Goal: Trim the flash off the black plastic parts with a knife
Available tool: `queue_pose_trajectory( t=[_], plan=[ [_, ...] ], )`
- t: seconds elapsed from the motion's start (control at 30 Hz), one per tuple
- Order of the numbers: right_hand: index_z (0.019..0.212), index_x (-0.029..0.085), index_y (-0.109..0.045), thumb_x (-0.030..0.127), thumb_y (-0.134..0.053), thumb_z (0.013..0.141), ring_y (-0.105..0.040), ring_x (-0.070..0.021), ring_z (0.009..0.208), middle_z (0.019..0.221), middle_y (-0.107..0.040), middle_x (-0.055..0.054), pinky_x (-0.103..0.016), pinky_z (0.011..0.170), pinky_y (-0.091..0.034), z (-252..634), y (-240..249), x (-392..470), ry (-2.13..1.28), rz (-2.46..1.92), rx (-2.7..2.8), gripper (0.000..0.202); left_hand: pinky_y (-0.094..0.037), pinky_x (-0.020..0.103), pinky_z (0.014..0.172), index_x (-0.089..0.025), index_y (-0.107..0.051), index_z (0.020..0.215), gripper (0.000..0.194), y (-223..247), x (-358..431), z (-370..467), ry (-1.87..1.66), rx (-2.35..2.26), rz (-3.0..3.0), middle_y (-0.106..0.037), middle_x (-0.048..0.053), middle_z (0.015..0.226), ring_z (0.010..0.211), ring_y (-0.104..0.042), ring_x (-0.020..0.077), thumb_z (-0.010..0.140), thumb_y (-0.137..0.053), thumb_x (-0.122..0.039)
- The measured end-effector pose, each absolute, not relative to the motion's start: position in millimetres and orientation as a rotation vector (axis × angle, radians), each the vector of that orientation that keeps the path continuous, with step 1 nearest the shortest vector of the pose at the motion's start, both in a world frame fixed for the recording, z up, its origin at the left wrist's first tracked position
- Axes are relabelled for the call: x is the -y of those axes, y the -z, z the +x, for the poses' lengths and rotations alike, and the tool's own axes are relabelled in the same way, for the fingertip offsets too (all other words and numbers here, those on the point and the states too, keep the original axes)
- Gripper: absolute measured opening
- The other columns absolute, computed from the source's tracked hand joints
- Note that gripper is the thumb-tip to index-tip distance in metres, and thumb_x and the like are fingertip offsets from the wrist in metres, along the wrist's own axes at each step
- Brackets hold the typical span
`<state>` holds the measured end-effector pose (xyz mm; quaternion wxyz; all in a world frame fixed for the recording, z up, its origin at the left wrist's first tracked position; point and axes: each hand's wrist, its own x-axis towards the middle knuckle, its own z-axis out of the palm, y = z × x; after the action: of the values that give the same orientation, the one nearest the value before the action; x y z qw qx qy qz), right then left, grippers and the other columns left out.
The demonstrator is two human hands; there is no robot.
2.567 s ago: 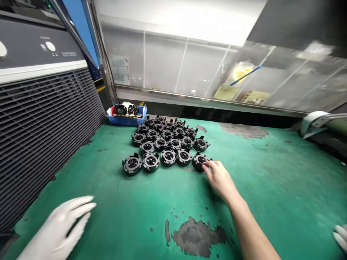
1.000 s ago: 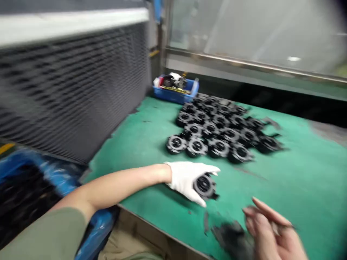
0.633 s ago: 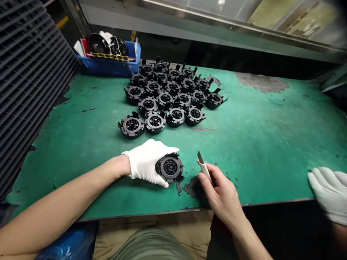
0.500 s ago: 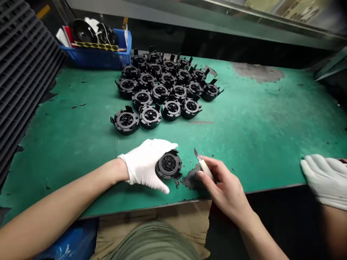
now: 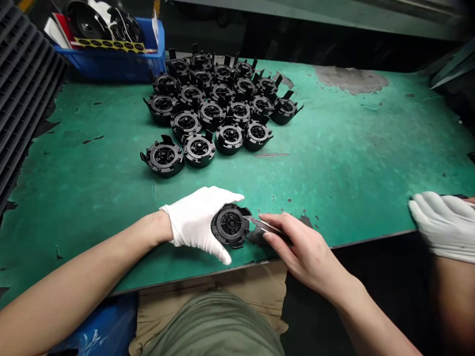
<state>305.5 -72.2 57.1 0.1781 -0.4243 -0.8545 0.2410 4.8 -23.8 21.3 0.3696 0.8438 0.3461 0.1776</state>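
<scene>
My left hand (image 5: 200,221), in a white glove, is wrapped round the left side of a round black plastic part (image 5: 230,225) near the table's front edge. Its thumb and fingers reach past the part below and above. My right hand (image 5: 297,240), ungloved, grips a small knife (image 5: 264,226) by its handle. The blade points left, and its tip is at the right rim of the black part. Beyond my hands, several similar black parts (image 5: 230,138) stand grouped on the green table (image 5: 334,163).
A blue bin (image 5: 111,66) with black parts and papers stands at the back left. Stacked dark ribbed trays (image 5: 25,89) line the left side. Another person's white-gloved hand (image 5: 443,220) rests at the table's right edge.
My right hand has brought the knife left, from beside the black part to its right rim, and the blade has tilted down. The black part has turned slightly in my left hand. The view has shifted.
</scene>
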Motion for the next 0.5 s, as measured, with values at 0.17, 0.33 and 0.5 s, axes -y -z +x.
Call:
queue_pose_trajectory(
  t=[0.17, 0.33, 0.5],
  plan=[
    [0.136, 0.018, -0.060, 0.024, -0.059, 0.111, -0.067, -0.0206, 0.089, 0.104, -0.071, -0.008, -0.033, 0.077, -0.056, 303, -52, 61, -0.445, -1.055, 2.635, 0.025, -0.056, 0.039, 0.094, -0.024, -0.071, 0.124, 0.080, -23, 16, 12, -0.417, -0.810, 2.164, -0.082, 0.007, 0.115, 0.106, -0.079, 0.0335, 0.063, -0.096, -0.070],
    [0.134, 0.017, -0.061, 0.020, -0.060, 0.110, -0.064, -0.0213, 0.091, 0.105, -0.070, -0.008, -0.035, 0.079, -0.055, 297, -53, 50, -0.387, -1.012, 2.659, 0.024, -0.046, 0.033, 0.073, -0.024, -0.070, 0.100, 0.062, -29, 14, 13, -0.415, -0.785, 2.173, -0.078, 0.000, 0.092, 0.084, -0.075, 0.0249, 0.062, -0.099, -0.064],
    [0.133, 0.016, -0.061, 0.020, -0.061, 0.110, -0.061, -0.0211, 0.088, 0.105, -0.069, -0.009, -0.035, 0.076, -0.053, 295, -53, 49, -0.357, -0.990, 2.689, 0.024, -0.042, 0.033, 0.070, -0.024, -0.067, 0.095, 0.060, -30, 13, 14, -0.428, -0.764, 2.166, -0.076, -0.001, 0.090, 0.080, -0.071, 0.0224, 0.063, -0.099, -0.062]
  ],
)
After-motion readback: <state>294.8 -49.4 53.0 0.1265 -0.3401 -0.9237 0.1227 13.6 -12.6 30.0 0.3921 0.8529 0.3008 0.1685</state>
